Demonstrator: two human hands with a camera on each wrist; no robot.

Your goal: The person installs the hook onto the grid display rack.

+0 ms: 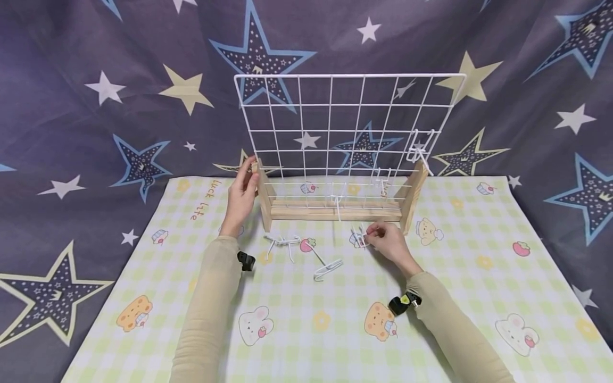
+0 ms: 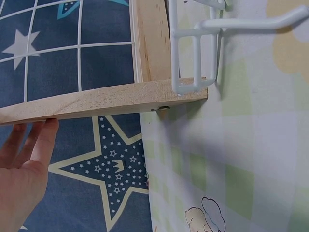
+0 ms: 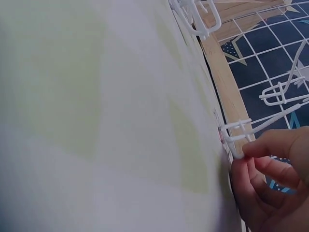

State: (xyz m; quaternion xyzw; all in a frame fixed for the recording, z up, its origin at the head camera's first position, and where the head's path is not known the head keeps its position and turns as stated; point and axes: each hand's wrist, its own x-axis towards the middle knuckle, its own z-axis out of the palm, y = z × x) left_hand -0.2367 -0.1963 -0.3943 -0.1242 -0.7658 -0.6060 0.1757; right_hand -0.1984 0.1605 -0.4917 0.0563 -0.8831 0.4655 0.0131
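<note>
Pinched: white wire hook, by right hand, just before the wooden base; light hold, prongs clear, seems best. Left hand: extended fingers against left upright; steady pressure advisable. White grid, rising above base.

Dark star-print curtain behind; green-and-white checked cloth below, printed with cartoon animals.

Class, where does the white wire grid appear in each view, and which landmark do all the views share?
Head: grid, upper middle.
Left wrist: grid, upper left.
Right wrist: grid, upper right.
Shared landmark: the wooden base bar along the grid's lower edge.
</note>
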